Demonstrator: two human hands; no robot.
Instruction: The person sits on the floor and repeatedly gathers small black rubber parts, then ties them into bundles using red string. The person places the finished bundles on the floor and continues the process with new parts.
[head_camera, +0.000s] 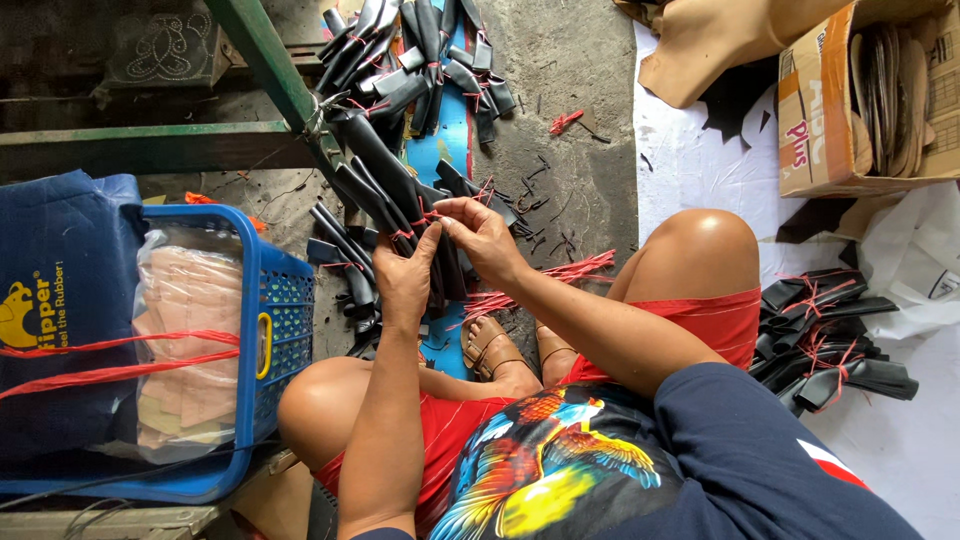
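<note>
At the centre of the frame, the left hand (405, 275) is gripping a bundle of black rubber strips (385, 185), fingers closed around it. The right hand (480, 235) is pinching a thin red tie string (428, 215) at the bundle, thumb and fingertips closed narrowly on it. More tied black bundles (420, 55) are lying on the concrete floor (570, 70) toward the top centre. Loose red strings (560, 272) are resting just right of the hands. A blue plastic basket (270, 330) is sitting at the left, another pile of tied strips (830, 345) at the right, and a cardboard box (815, 110) in the upper right.
</note>
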